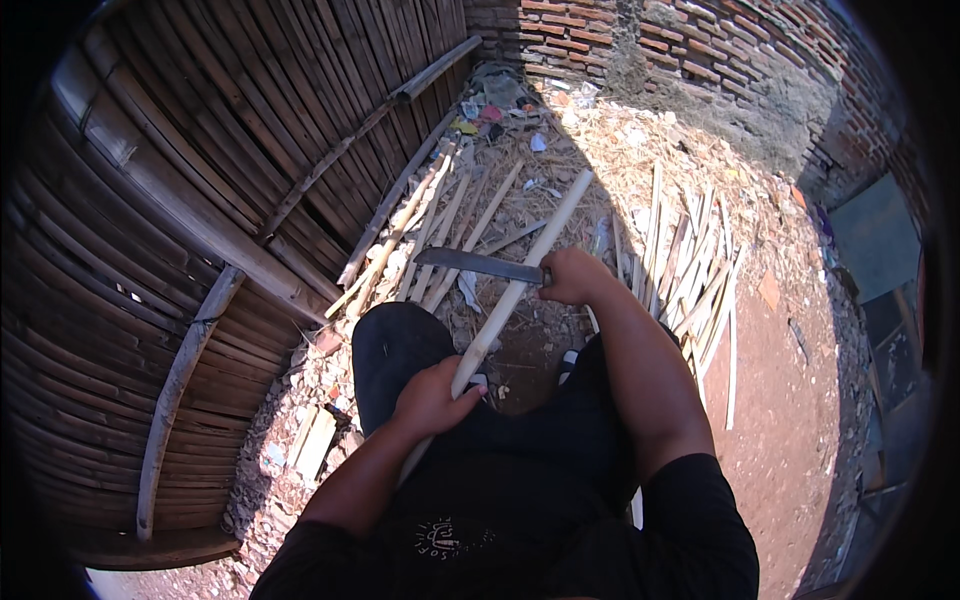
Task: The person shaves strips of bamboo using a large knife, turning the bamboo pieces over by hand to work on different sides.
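Note:
A long pale bamboo strip [548, 236] slants from beside my left hip up and away to the right. My left hand [437, 393] is closed round its near part, close to my left thigh. In my right hand [572, 277] is the handle of a machete [478, 264]; the fingers wrap round it and hide most of the handle. Its dark, broad blade points left and lies across the strip, near the strip's middle. Whether the edge has bitten into the strip I cannot tell.
Split bamboo strips [708, 270] lie heaped at the right, with more poles [465, 215] ahead on the left. A slatted bamboo wall [190, 150] rises at left, a brick wall [690, 50] at the back. Rubble and litter cover the ground; a grey-green panel [878, 240] leans far right.

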A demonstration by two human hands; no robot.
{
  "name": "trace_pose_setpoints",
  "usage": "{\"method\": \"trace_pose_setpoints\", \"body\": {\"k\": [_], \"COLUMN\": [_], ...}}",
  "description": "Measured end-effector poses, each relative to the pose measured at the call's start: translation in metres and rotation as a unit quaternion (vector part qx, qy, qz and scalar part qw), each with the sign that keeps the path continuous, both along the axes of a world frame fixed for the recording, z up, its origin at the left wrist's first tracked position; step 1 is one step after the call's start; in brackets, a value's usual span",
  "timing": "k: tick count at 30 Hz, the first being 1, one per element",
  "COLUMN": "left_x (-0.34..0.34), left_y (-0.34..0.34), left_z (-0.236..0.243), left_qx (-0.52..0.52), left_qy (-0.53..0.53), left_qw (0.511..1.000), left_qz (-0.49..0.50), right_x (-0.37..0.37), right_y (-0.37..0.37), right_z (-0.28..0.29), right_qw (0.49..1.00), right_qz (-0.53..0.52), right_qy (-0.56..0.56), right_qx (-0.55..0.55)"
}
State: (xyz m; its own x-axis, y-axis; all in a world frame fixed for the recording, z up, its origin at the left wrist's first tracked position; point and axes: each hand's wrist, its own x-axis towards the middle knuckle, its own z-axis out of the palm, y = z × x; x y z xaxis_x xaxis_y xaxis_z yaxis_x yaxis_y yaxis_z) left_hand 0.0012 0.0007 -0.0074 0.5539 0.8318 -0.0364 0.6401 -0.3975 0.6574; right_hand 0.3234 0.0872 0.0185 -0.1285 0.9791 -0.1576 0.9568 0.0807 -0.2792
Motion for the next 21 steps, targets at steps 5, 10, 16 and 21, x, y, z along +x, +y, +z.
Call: {"method": "trace_pose_setpoints", "body": {"k": [5, 10, 16, 21], "left_x": [0.0, 0.001, 0.002, 0.003], "left_y": [0.0, 0.0, -0.001, -0.001], "left_z": [-0.004, -0.003, -0.001, -0.001], "left_qx": [0.019, 0.014, 0.013, -0.001], "left_qy": [-0.001, 0.016, 0.018, 0.028], "left_qw": [1.0, 1.0, 1.0, 1.0], "left_qz": [-0.002, -0.003, 0.003, 0.003], "right_x": [0.001, 0.002, 0.002, 0.002], "right_y": [0.001, 0.002, 0.003, 0.003], "right_z": [-0.004, -0.008, -0.013, -0.016], "right_qw": [1.0, 1.0, 1.0, 1.0], "right_qz": [0.005, 0.005, 0.012, 0.012], "right_qy": [0.005, 0.008, 0.001, 0.007], "right_qx": [0.004, 0.002, 0.012, 0.014]}}
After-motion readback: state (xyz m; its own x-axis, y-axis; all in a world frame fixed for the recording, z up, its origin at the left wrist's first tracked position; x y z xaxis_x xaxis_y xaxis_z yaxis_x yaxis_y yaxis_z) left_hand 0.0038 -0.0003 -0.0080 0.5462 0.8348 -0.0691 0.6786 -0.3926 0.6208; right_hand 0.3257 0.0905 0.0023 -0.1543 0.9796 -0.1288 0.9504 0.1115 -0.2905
